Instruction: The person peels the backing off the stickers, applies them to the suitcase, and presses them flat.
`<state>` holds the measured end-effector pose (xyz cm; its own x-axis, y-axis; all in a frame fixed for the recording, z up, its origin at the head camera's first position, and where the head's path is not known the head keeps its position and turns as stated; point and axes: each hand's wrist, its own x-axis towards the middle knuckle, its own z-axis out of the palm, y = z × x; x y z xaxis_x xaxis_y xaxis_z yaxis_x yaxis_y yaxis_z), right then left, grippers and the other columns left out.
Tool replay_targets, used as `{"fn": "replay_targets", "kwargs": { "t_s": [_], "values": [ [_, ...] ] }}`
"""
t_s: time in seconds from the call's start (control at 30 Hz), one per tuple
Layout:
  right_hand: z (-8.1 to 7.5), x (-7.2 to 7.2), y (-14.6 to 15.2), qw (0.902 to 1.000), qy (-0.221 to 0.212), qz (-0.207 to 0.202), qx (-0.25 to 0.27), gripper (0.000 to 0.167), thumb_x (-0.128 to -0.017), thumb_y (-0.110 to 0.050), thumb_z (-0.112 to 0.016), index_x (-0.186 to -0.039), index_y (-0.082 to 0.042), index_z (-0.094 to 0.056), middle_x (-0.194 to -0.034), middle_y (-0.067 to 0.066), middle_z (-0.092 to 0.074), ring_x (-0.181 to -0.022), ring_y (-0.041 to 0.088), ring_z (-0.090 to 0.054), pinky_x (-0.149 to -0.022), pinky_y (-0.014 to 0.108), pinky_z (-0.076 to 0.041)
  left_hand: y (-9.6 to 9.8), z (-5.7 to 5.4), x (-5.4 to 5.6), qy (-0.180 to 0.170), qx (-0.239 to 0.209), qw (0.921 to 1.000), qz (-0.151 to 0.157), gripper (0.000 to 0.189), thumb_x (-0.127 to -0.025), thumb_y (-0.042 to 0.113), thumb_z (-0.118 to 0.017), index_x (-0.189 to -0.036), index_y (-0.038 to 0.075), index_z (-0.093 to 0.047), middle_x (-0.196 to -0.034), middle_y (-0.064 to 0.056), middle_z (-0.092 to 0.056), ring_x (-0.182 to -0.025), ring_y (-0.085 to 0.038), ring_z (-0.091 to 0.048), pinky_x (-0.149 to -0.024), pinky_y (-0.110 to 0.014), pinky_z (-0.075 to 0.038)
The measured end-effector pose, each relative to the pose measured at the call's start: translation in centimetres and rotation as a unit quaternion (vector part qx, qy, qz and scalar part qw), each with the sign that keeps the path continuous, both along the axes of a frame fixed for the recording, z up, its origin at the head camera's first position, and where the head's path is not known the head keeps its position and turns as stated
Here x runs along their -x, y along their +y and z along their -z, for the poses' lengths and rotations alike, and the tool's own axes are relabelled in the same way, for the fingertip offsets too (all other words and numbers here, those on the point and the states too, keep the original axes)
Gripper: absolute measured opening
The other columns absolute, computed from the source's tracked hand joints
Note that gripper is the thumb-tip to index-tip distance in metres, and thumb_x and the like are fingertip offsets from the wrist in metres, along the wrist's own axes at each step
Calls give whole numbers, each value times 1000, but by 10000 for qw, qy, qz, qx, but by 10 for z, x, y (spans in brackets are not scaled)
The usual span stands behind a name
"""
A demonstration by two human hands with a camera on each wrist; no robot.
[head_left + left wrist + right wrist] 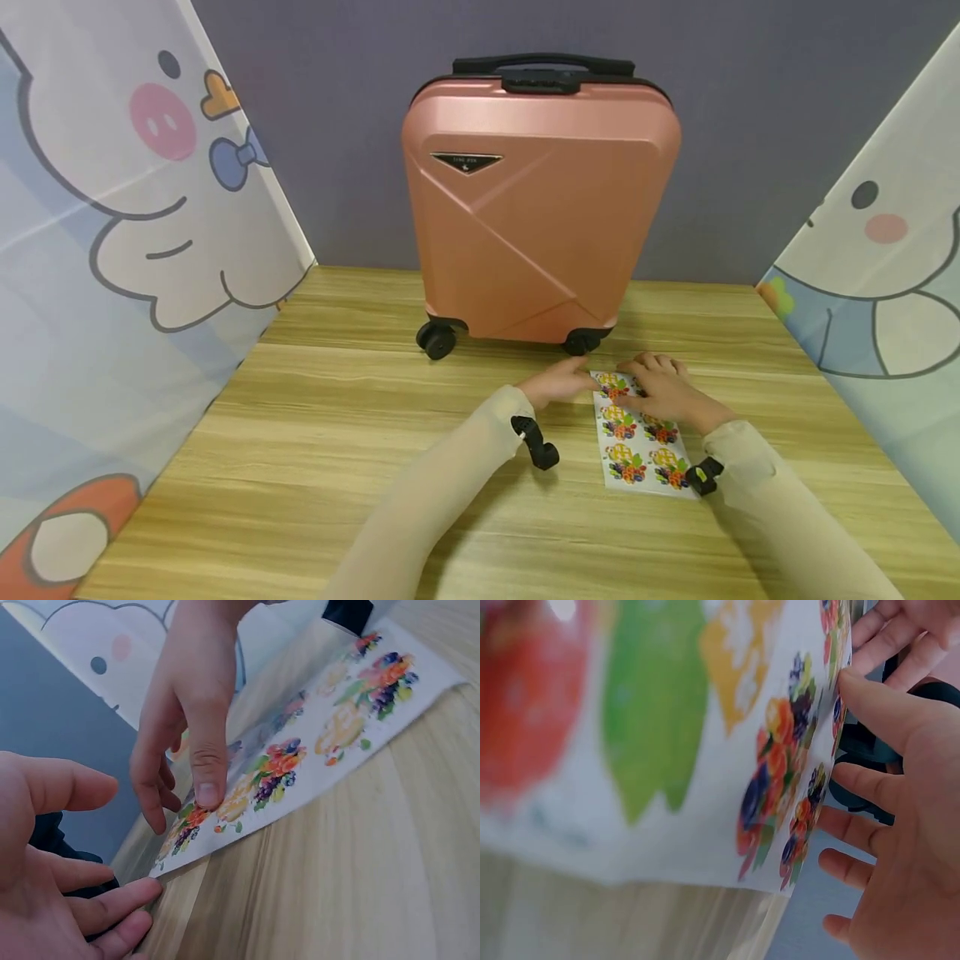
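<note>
A white sheet of fruit-print stickers (pixel 619 427) lies flat on the wooden table, right of centre. At its far left corner is my left hand (pixel 557 383), palm turned inward; in the left wrist view its fingertips (pixel 142 891) come up to the sheet's corner. My right hand (pixel 667 396) rests over the far part of the sheet with fingers spread, and its thumb (pixel 206 791) touches the printed surface. Behind both hands stands a pink hard-shell suitcase (pixel 540 200), upright on black wheels.
The wooden tabletop (pixel 315 417) extends left and in front of the sheet. A grey wall (pixel 330 125) rises behind the suitcase. Cartoon-printed panels (pixel 60 275) flank the table on both sides. Each wrist wears a small black camera (pixel 536 442).
</note>
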<state>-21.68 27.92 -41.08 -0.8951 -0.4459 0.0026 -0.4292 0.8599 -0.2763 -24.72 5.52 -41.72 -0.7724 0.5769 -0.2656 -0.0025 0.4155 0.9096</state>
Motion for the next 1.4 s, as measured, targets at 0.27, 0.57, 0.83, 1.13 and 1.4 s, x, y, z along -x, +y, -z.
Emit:
{"fn": "replay_targets", "kwargs": {
  "t_s": [0.27, 0.57, 0.83, 1.13, 1.4],
  "values": [
    [-3, 1, -2, 9999, -47, 81, -57, 61, -95, -42, -65, -138, 0, -53, -135, 31, -48, -126, 57, -34, -99, 75, -22, 1, 2, 3, -705, -909, 9931, -238, 65, -100, 21, -59, -155, 5, -30, -147, -16, -47, -131, -32, -50, -105, -43, -45],
    [-4, -2, -3, 9996, 264, 68, 23, 56, -93, -39, -70, -132, -1, -57, -131, 30, -53, -121, 56, -39, -97, 75, -24, 3, 9, 2, -1175, -1968, 9703, -777, 54, -99, 5, -57, -149, -2, -37, -120, -22, -63, -112, -34, -64, -93, -39, -55],
    [-6, -9, -12, 9970, 775, -19, 81, 51, -90, -36, -74, -127, -4, -59, -124, 25, -56, -117, 54, -42, -93, 73, -28, -1, 9, -2, -1139, -2243, 9601, -1223, 44, -98, 8, -61, -141, 2, -51, -95, -13, -68, -72, -15, -66, -67, -28, -59],
    [-17, -23, -26, 9886, 1489, -130, 208, 49, -87, -30, -78, -124, -4, -58, -119, 22, -54, -114, 51, -43, -92, 72, -28, -3, 4, -6, -813, -2508, 9494, -1704, 24, -94, 10, -69, -116, 1, -71, -84, -6, -70, -59, -12, -64, -53, -26, -57],
    [-27, -28, -33, 9838, 1759, -109, 320, 56, -83, -28, -82, -127, -3, -58, -118, 20, -51, -113, 48, -41, -95, 70, -25, -10, -6, -8, -680, -2686, 9461, -1680, 17, -92, 5, -69, -108, -2, -73, -88, -7, -70, -63, -14, -66, -57, -29, -60]
  ]
}}
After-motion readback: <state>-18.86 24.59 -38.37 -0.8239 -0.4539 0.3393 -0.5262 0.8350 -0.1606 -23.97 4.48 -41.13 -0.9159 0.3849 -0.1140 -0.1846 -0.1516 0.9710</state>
